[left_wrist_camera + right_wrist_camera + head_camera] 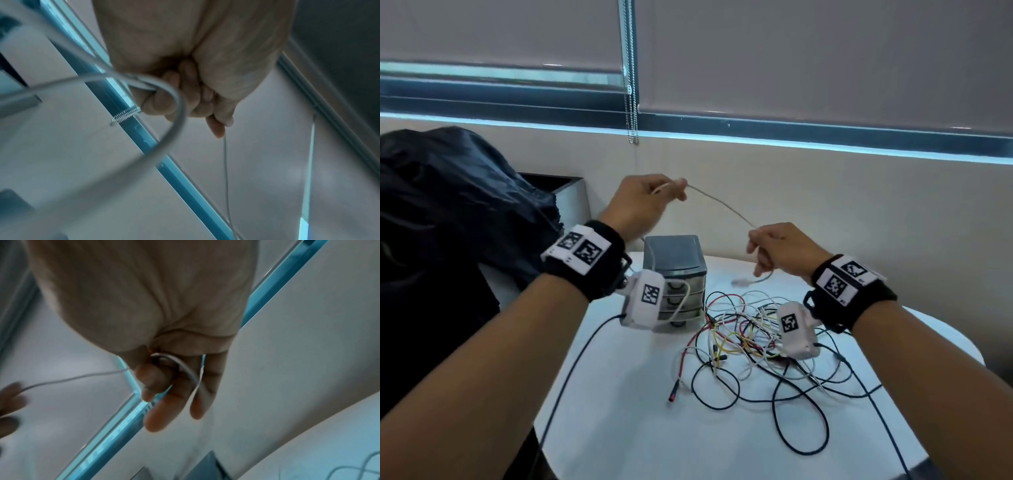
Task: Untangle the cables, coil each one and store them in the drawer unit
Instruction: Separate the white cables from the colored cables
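A thin white cable (pixel 722 202) is stretched in the air between both hands above the table. My left hand (pixel 650 198) grips one part of it with a loop hanging down past the wrist; the left wrist view shows the fingers (pixel 185 97) curled round the white cable (pixel 176 100). My right hand (pixel 774 248) pinches the white cable (pixel 185 368) lower and to the right, and its connector end (pixel 741 281) dangles below. A tangle of black, white, red and yellow cables (pixel 753 335) lies on the white table (pixel 619 411). The small grey drawer unit (pixel 674 274) stands behind the tangle.
A dark bag or cloth (pixel 448 212) fills the left side beside the table. A wall with window blinds and a bead chain (pixel 631 102) runs behind. A black cable (pixel 571 370) trails off the table's left front edge.
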Motion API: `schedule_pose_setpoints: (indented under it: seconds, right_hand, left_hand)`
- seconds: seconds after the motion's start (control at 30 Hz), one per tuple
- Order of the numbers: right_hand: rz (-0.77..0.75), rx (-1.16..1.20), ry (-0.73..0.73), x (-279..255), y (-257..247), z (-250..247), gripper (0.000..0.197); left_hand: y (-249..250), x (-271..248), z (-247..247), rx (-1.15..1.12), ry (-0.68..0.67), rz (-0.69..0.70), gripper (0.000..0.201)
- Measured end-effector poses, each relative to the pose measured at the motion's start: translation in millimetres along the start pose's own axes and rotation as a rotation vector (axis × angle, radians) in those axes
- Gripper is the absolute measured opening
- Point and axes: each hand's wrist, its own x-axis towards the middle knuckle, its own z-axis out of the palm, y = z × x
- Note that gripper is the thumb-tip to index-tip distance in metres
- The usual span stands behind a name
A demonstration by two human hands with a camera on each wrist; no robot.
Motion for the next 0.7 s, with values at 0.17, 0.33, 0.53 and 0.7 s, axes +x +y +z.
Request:
schedule_pose_setpoints:
  seconds: [0.17,0.33,0.53,0.7]
  right_hand:
    - [0.139,0.054,0.151,-5.9,30.4,-42.7,0.039]
    - [0.19,0.205,0.112,-25.7,54.3,-58.4,0.041]
    - [0.292,0.661,0.554,-36.6,82.0,-110.3,0.04]
    - [0.362,0.727,0.804,-38.4,106.5,-154.7,0.035]
  left_hand:
    - [-22.6,1.8,-30.6,0.036,0.03,-0.059,0.028]
    - [-45.4,6.3,-28.8,0.004,-0.017,-0.108,0.022]
    - [-58.7,11.1,-12.3,0.359,-0.242,-0.087,0.022]
    - [-80.7,-1.0,-10.0,0.343,-0.353,-0.156,0.032]
